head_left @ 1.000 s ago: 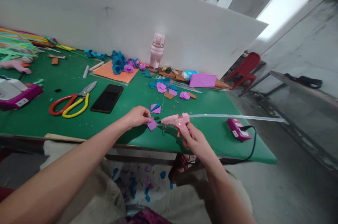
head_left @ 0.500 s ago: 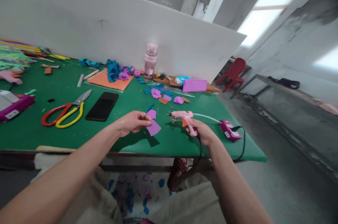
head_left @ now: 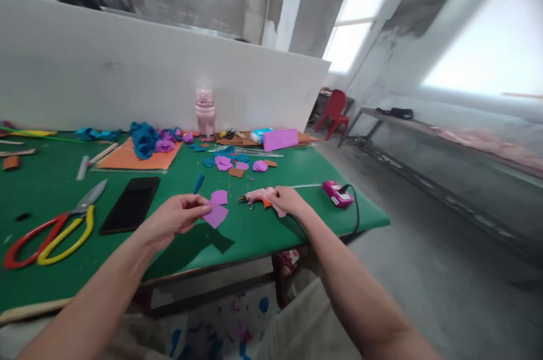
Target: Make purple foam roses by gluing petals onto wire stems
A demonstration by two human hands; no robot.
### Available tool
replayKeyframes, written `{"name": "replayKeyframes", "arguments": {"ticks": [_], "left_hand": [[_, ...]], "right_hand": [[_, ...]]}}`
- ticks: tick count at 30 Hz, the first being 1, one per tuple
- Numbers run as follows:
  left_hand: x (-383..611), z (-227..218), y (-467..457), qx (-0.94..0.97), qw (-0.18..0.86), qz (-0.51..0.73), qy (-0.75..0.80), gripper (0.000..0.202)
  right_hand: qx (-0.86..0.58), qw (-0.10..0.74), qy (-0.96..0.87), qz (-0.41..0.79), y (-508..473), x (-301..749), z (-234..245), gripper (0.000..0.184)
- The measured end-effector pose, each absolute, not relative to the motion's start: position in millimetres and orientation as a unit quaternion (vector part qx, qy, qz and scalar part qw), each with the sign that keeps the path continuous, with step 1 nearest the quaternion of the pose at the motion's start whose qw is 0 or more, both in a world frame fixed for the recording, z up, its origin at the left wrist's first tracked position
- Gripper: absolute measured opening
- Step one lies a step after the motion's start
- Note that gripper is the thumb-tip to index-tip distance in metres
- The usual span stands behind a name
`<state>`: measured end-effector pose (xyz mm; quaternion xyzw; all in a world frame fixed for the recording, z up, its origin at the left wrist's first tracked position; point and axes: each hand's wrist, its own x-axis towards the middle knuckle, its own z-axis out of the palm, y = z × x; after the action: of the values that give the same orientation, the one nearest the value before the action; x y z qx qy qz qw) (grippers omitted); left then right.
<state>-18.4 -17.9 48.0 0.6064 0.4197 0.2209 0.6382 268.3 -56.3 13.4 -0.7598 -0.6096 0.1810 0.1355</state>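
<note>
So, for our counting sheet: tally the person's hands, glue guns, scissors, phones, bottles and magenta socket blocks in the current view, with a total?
Left hand and right hand: 2
Glue gun: 1
Scissors: 1 pair
Phone: 1
Pink bottle: 1
Magenta socket block: 1
Total: 7

The phone and scissors are blocking the way left of the left hand. Bare table is lying open on the near side of the glue gun's nozzle, while paper petals are cluttering the far side.
</note>
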Motion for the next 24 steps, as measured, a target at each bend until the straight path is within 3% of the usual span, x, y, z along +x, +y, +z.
{"name": "replayKeyframes", "arguments": {"ticks": [8,12,14,18,21,24], "left_hand": [[-17.4,47.1,-19.0,0.635,0.610,0.207,0.427,0.034],[-15.0,50.9,-23.4,0.677,0.548,0.190,0.453,0.035],[-13.8,52.3,-25.7,0.705,0.515,0.178,0.455,0.034],[-11.7,51.0,-27.2,0.734,0.502,0.168,0.426,0.028],[-9.8,49.4,-27.2,0.751,0.495,0.161,0.406,0.023],[-7.7,49.0,-27.0,0.770,0.479,0.138,0.398,0.019]], "right_hand": [[-0.795,0.090,-0.587,0.122,-64.1,256.2,23.5,0.042],[-0.790,0.149,-0.590,0.081,-73.5,242.9,35.9,0.037],[-0.731,0.241,-0.623,0.141,-75.9,228.2,38.5,0.031],[-0.563,0.370,-0.632,0.383,-80.2,190.0,29.6,0.032],[-0.515,0.370,-0.619,0.464,-84.5,168.9,20.9,0.033],[-0.531,0.330,-0.632,0.458,-85.6,159.7,18.8,0.032]]}}
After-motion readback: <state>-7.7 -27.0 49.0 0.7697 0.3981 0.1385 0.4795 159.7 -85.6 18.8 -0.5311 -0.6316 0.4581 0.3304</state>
